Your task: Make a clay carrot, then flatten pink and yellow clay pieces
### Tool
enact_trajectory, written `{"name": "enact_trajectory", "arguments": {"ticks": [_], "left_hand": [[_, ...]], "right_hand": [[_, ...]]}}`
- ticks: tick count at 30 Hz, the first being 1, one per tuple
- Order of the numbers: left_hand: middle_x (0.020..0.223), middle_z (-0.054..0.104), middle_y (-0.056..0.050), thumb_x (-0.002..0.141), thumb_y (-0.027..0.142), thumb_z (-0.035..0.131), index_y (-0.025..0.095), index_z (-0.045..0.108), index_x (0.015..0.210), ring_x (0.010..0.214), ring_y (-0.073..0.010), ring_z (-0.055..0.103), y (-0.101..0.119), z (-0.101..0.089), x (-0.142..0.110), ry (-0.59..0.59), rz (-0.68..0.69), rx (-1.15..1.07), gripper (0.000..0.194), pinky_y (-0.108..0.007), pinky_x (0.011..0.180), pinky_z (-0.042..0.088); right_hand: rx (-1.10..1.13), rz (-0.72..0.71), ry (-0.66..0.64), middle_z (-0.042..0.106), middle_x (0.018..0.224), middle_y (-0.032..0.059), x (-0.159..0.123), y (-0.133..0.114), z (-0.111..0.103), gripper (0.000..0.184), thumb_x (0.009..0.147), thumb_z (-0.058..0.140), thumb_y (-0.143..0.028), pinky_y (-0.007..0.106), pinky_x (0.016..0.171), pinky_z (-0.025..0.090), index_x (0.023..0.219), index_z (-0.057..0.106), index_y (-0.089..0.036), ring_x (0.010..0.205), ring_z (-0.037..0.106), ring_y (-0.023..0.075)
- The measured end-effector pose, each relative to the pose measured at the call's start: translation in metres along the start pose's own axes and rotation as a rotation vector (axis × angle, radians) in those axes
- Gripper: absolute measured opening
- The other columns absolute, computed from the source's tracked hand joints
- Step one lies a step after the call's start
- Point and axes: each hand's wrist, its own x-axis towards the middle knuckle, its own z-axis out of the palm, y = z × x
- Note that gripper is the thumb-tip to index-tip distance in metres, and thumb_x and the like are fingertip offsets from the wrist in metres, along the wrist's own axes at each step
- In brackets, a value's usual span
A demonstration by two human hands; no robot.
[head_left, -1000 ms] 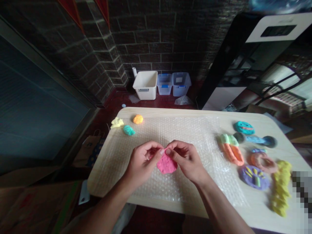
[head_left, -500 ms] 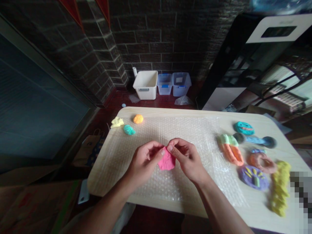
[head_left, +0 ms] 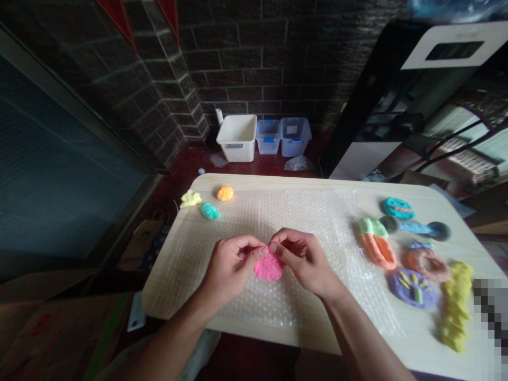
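A flattened piece of pink modelling clay [head_left: 270,268] hangs between my two hands above the bubble wrap [head_left: 246,312]. My left hand [head_left: 234,264] pinches its upper left edge between thumb and fingers. At the upper right edge, my right hand [head_left: 301,259] grips it the same way, with the thumb on the near face. The fingertips of both hands almost meet at the top of the clay, and they hide its upper rim.
Orange [head_left: 225,193], teal [head_left: 209,211] and pale yellow [head_left: 191,198] clay lumps lie at the table's far left. Several shaped clay pieces, including a purple disc [head_left: 415,289] and a yellow strip [head_left: 457,307], occupy the right side. Bins [head_left: 237,138] stand on the floor beyond.
Both hands have shifted slightly, the left one down, and the pink clay sits a little lower and to the left. Its lower edge looks rounder and wider.
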Motion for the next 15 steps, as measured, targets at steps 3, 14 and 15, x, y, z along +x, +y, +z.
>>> {"name": "enact_trajectory", "arguments": {"ticks": [3,14,15], "left_hand": [[0.078,0.078,-0.005,0.094,0.034,0.072,0.016,0.08,0.087,0.07,-0.0161,0.069,-0.0005,0.0003,0.0015,-0.017,-0.019,-0.028,0.021,-0.024,0.062,0.05],[0.09,0.082,-0.007,0.092,0.034,0.077,0.016,0.081,0.097,0.082,-0.0191,0.076,-0.0001,-0.0006,0.0038,-0.01,-0.043,-0.166,0.019,-0.026,0.072,0.058],[0.088,0.081,-0.007,0.092,0.033,0.076,0.017,0.081,0.096,0.08,-0.0185,0.076,0.0,-0.0009,0.0029,0.002,-0.023,-0.136,0.017,-0.025,0.07,0.058]], "right_hand": [[-0.028,-0.024,0.004,0.066,0.071,0.0014,-0.0002,0.0007,-0.0008,0.027,0.087,0.086,-0.039,0.024,0.056,0.041,0.084,0.074,-0.015,0.06,0.054,0.0112],[0.02,-0.034,0.078,0.066,0.069,0.0008,0.0004,-0.001,0.0007,0.027,0.085,0.087,-0.04,0.024,0.056,0.043,0.084,0.074,-0.016,0.059,0.054,0.0109],[-0.005,-0.042,0.072,0.067,0.07,0.0013,0.0002,0.0,0.0,0.026,0.084,0.088,-0.039,0.024,0.057,0.043,0.085,0.075,-0.016,0.061,0.055,0.0113]]}}
